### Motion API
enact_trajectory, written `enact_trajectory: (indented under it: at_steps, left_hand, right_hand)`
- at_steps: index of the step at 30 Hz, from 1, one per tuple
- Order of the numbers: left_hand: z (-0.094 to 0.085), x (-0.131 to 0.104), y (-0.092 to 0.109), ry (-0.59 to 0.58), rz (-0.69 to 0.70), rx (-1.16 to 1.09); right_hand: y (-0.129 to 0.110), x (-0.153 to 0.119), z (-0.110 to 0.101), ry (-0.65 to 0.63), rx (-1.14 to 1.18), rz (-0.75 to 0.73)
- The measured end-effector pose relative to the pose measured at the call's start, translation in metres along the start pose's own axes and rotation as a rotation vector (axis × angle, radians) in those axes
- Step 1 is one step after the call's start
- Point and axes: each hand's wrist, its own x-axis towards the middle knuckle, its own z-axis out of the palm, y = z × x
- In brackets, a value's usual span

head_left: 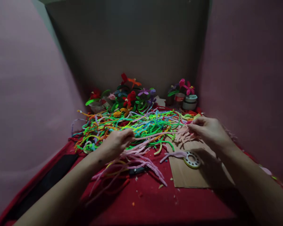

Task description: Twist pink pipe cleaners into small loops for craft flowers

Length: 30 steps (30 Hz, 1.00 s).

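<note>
A pale pink fuzzy stem (pixel 155 135) stretches between my two hands, above a tangled pile of coloured stems (pixel 153 124). Its left end is in my closed left hand (pixel 119 141). My right hand (pixel 206 129) pinches its other end, over a bunch of short peach pieces (pixel 185 135). Below my left hand lie loose light pink stems (pixel 153 168). A white ring with holes (pixel 192 159) rests on a cardboard sheet (pixel 191 179), with a bent lilac piece (pixel 174 154) at its left side.
Fuzzy flowers (pixel 129 99) stand behind the pile, with more at the right beside a lidded jar (pixel 190 102). A long black item (pixel 47 179) lies at the left edge of the red cloth (pixel 146 204). Pink walls rise on both sides.
</note>
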Motion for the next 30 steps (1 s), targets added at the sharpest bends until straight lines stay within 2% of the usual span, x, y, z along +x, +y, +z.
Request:
enact_trajectory:
  at_steps: [1,3,5,6,7,8,10,12,14,17,21,26,30]
  left_hand:
    - [-0.007,-0.007,-0.012,-0.032,-0.049,-0.041]
    - [-0.017,-0.022,-0.038,-0.075,-0.163,-0.101]
    - [-0.024,-0.035,-0.063,-0.083,-0.222,-0.079]
    - [-0.026,-0.041,-0.072,-0.095,-0.222,-0.035]
    - [-0.027,-0.046,-0.076,-0.039,-0.222,0.052]
    - [-0.027,-0.051,-0.077,0.025,-0.208,0.135]
    - [-0.023,-0.059,-0.064,0.143,-0.154,0.246]
    - [-0.013,-0.064,-0.04,0.088,-0.039,0.211]
    - [0.003,-0.065,-0.016,-0.023,0.069,0.189]
    - [0.027,-0.057,0.001,-0.018,0.099,0.262]
    - [0.039,-0.043,-0.012,-0.082,0.124,0.273]
    - [0.031,-0.037,-0.032,-0.106,0.147,0.396]
    - [0.024,-0.033,-0.037,-0.099,0.069,0.468]
  right_hand:
    - [-0.005,-0.004,0.006,-0.058,0.085,0.031]
    - [-0.014,-0.015,0.024,-0.22,0.101,-0.007]
    - [-0.02,-0.027,0.045,-0.329,-0.062,-0.148]
    - [-0.023,-0.033,0.055,-0.342,-0.182,-0.233]
    - [-0.025,-0.038,0.064,-0.369,-0.291,-0.323]
    - [-0.027,-0.043,0.071,-0.368,-0.398,-0.4]
    - [-0.031,-0.05,0.082,-0.347,-0.546,-0.522]
    - [-0.034,-0.055,0.088,-0.353,-0.623,-0.588]
    - [-0.035,-0.059,0.092,-0.409,-0.648,-0.626]
    - [-0.028,-0.062,0.097,-0.51,-0.623,-0.691]
    - [-0.013,-0.057,0.101,-0.546,-0.575,-0.71]
    - [-0.013,-0.053,0.1,-0.589,-0.576,-0.674]
    - [-0.022,-0.052,0.102,-0.604,-0.551,-0.692]
